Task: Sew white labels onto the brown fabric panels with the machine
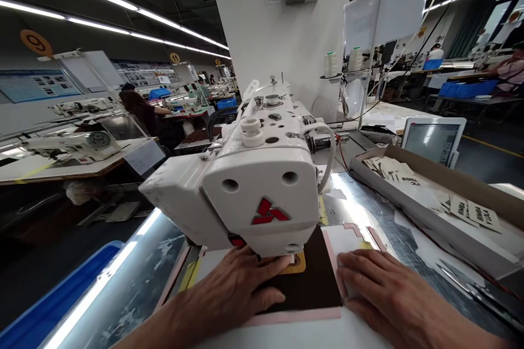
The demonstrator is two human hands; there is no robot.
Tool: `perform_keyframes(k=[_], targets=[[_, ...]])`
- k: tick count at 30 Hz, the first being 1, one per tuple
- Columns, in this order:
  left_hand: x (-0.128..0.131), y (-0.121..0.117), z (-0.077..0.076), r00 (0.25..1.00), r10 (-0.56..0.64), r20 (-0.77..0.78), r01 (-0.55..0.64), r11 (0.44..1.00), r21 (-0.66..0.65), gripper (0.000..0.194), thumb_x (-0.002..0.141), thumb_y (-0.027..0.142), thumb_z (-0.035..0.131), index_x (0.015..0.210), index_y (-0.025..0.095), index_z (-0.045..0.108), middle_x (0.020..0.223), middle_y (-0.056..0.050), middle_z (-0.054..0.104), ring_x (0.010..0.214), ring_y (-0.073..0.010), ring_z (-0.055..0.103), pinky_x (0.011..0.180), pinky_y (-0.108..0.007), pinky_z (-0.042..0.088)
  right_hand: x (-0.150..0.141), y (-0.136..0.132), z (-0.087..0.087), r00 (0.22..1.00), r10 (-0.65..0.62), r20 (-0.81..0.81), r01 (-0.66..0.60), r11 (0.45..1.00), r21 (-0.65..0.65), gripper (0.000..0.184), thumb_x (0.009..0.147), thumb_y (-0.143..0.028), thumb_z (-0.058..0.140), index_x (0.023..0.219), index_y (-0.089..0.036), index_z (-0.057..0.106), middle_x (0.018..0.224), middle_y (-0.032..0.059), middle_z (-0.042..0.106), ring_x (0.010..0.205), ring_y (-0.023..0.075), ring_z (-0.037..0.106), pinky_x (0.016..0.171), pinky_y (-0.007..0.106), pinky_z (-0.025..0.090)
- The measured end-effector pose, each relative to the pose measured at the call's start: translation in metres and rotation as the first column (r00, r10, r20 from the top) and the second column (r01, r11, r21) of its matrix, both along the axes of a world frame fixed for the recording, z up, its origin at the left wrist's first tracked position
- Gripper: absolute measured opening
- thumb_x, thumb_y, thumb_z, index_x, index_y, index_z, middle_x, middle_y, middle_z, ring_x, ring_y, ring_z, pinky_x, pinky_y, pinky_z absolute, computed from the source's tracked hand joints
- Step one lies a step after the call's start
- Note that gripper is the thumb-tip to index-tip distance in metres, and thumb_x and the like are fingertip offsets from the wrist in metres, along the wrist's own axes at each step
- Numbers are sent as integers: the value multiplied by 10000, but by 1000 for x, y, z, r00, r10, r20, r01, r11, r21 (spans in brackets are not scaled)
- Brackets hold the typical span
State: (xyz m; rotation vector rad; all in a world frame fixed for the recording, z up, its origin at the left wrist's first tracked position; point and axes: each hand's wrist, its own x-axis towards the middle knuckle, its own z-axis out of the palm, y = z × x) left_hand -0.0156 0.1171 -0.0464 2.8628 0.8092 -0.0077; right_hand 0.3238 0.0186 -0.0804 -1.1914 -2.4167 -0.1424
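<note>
A white sewing machine (262, 191) with a red emblem stands in front of me, its head over the work. Under it lies a dark brown panel (311, 289) in a white template (303, 335) edged with pink strips. My left hand (235, 286) rests flat at the panel's left side, thumb and index finger stretched out over the brown surface. That index fingertip is close to a small yellow-orange plate (300, 264) under the machine head; the needle is mostly hidden. Flat on the template, right of the panel, lies my right hand (380, 289), its fingers extended side by side.
To the right, a long box (434, 229) holds several printed cream labels (462, 210). Scissors (470, 283) lie in front of it on the metal tabletop. A tablet-like screen (432, 139) stands behind the box. At lower left is a blue bin (77, 294).
</note>
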Motion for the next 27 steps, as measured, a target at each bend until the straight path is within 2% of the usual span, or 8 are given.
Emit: perform_keyframes(k=[3, 7, 13, 20, 24, 27], targets=[[2, 3, 2, 998, 62, -23, -62, 998, -14, 598, 1012, 399, 763, 1561, 373, 528, 1443, -83, 648, 1195, -363, 700, 999, -460, 596, 1, 1, -1, 1000, -12, 3, 11, 999, 38, 257, 1089, -344, 553, 1261, -245, 716, 1300, 2, 754, 1110, 258, 736, 932, 423, 635], [4, 5, 5, 994, 83, -77, -85, 996, -25, 521, 1050, 401, 702, 1547, 351, 552, 1390, -125, 670, 1095, -353, 733, 930, -459, 620, 0, 0, -3, 1000, -21, -8, 21, 999, 49, 258, 1098, -343, 528, 1249, -258, 719, 1277, -4, 762, 1098, 255, 742, 917, 418, 640], [4, 1, 6, 995, 85, -52, -85, 996, -5, 535, 1046, 392, 702, 1555, 329, 547, 1110, -90, 760, 1015, -326, 737, 910, -441, 624, 1, -2, -4, 1000, -31, -5, 31, 1000, 3, 227, 1062, -302, 577, 1244, -267, 708, 1280, 1, 756, 1096, 265, 743, 921, 445, 649], [-2, -3, 4, 995, 87, 50, -89, 995, 43, 563, 1007, 382, 745, 1539, 337, 564, 1276, -56, 733, 1145, -309, 707, 1034, -414, 584, 1, -5, -2, 999, -34, 21, 35, 998, -47, 228, 1045, -279, 609, 1251, -268, 707, 1302, 5, 748, 1132, 260, 736, 962, 438, 647], [-27, -4, 6, 994, 98, 55, -103, 990, 100, 576, 1045, 383, 673, 1588, 395, 481, 1512, -14, 601, 1304, -321, 642, 1032, -406, 594, 3, -9, -1, 999, -36, 35, 37, 999, -11, 253, 1078, -275, 545, 1270, -268, 709, 1301, 10, 751, 1127, 248, 739, 979, 420, 639], [-50, -6, 3, 991, 110, 71, -121, 979, 165, 521, 1066, 408, 640, 1570, 395, 510, 1550, -17, 560, 1341, -333, 623, 1095, -458, 568, 3, -11, 6, 1000, -27, 7, 27, 998, 53, 292, 1102, -270, 489, 1299, -263, 704, 1277, 8, 762, 1103, 228, 748, 960, 382, 641]])
